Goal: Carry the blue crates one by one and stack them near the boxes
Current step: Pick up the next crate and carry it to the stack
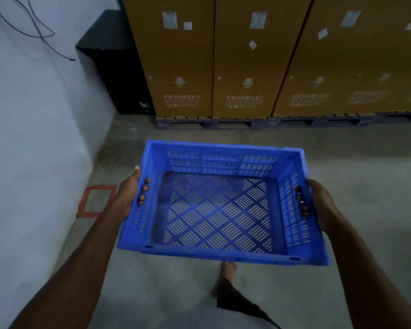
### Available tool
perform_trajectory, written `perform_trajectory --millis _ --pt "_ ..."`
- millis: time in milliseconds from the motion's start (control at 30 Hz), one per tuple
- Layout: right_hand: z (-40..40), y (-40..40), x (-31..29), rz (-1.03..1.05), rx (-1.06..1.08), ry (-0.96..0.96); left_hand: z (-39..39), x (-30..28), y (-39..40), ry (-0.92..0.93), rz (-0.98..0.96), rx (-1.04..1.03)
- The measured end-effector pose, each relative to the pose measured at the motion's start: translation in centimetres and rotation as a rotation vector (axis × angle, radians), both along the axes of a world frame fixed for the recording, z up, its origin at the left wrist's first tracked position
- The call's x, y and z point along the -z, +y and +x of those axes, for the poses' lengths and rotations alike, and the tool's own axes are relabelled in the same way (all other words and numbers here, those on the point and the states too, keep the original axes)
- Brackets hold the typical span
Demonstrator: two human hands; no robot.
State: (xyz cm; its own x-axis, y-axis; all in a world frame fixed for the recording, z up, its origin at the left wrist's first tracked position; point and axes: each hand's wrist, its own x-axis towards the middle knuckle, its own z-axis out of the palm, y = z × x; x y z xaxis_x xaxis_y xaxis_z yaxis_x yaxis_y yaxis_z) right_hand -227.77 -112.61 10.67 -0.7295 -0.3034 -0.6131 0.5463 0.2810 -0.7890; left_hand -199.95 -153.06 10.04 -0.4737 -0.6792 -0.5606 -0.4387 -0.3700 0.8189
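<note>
Above the concrete floor (342, 181), in the middle of your view, you hold one blue crate (214, 210) off the ground — empty, its slatted bottom showing the floor through it. Your left hand (128, 195) grips the left side wall, fingers curled through the handle slot and thumb up along the rim. Your right hand (320, 205) grips the right wall the same way, fingertips poking through into the crate. At the far side, tall brown boxes (244, 58) stand in a row on dark pallets (209, 123), well apart from the crate. A black block (112, 65) stands at the far left beside the boxes — against the pale wall (33, 115), where a loose cable (38, 32) hangs. A red tape square (95, 201) marks the floor near your left hand.
</note>
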Motion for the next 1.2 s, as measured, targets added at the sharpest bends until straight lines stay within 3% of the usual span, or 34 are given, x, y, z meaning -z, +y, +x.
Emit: perform_trajectory --millis 267,467,800,1200 --pt "-16.0 -11.4 4.4 0.097 -0.053 0.011 -13.7 3.9 -8.7 -0.108 -0.034 -0.063" --pt "-26.3 -19.8 11.6 0.164 -0.045 -0.024 -23.6 10.2 -16.8 -0.191 -0.042 -0.043" --pt "-39.0 -31.6 29.2 0.293 -0.043 -0.066 -38.6 28.1 -29.0 -0.325 0.023 -0.018" --pt "-50.0 -37.2 51.4 0.366 -0.073 -0.058 -48.4 51.4 -33.5 -0.429 0.016 -0.016"
